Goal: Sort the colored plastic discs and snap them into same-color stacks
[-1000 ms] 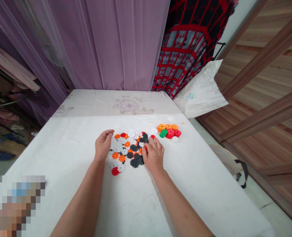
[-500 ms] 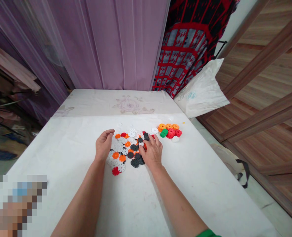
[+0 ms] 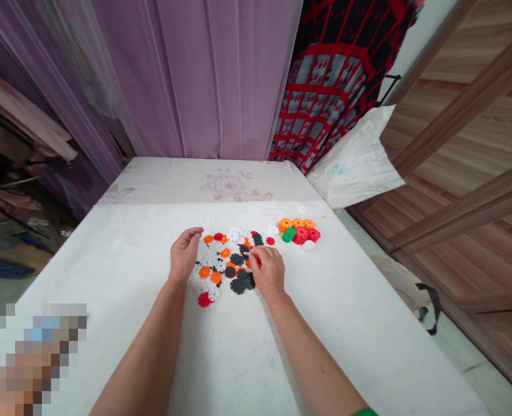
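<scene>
A loose pile of notched plastic snowflake discs in white, orange, black and red lies spread over the table, with white discs (image 3: 212, 254) mostly on the left and black discs (image 3: 240, 282) on the right. My left hand (image 3: 184, 254) is at the pile's left side, its fingers bent and held together; whatever they hold, if anything, is hidden. At the right edge of the pile my right hand (image 3: 268, 268) pinches a thin pale snowflake disc (image 3: 247, 253), seen nearly edge-on, between thumb and fingers. A single red disc (image 3: 270, 241) lies just beyond this hand.
To the right sit grouped orange discs (image 3: 297, 223), red discs (image 3: 304, 234), a green piece (image 3: 288, 234) and a white disc (image 3: 308, 245). A white cloth covers the table (image 3: 347, 312). A white bag (image 3: 355, 164) stands by the far right corner, beside wooden doors (image 3: 464, 144).
My right hand has gone from spread fingers over the discs to a pinch on a pale one, uncovering the red disc behind it. My left hand has kept its place beside the pile.
</scene>
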Demonstrator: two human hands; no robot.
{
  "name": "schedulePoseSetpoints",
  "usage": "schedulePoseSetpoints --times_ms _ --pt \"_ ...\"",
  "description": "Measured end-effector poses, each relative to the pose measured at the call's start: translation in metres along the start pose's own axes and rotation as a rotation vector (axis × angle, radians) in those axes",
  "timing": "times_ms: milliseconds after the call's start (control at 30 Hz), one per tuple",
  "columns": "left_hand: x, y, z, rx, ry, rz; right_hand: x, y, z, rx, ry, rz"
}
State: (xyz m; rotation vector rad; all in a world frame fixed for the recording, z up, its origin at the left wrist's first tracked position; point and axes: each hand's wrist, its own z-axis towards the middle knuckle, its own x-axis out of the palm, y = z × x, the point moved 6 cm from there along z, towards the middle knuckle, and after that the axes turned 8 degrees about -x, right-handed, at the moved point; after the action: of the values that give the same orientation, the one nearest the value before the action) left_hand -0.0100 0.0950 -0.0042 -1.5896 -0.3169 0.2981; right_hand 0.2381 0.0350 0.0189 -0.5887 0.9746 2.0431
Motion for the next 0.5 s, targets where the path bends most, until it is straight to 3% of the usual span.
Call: schedulePoseSetpoints --times_ms 133,333,400,500 --pt "0.0 -0.001 -0.001 -0.005 0.001 -0.017 -0.008 -0.009 -0.004 0.095 -0.061 0.189" --pt "0.0 -0.002 -0.001 -0.008 -0.002 0.002 -0.042 -0.082 -0.024 0.556 -0.29 0.406" --pt "0.0 -0.002 -0.001 -0.01 0.001 0.021 -0.05 -0.097 -0.028 0.639 -0.276 0.415" --pt "0.0 -0.003 -0.001 -0.004 0.001 0.053 -0.051 -0.099 -0.025 0.642 -0.137 0.402"
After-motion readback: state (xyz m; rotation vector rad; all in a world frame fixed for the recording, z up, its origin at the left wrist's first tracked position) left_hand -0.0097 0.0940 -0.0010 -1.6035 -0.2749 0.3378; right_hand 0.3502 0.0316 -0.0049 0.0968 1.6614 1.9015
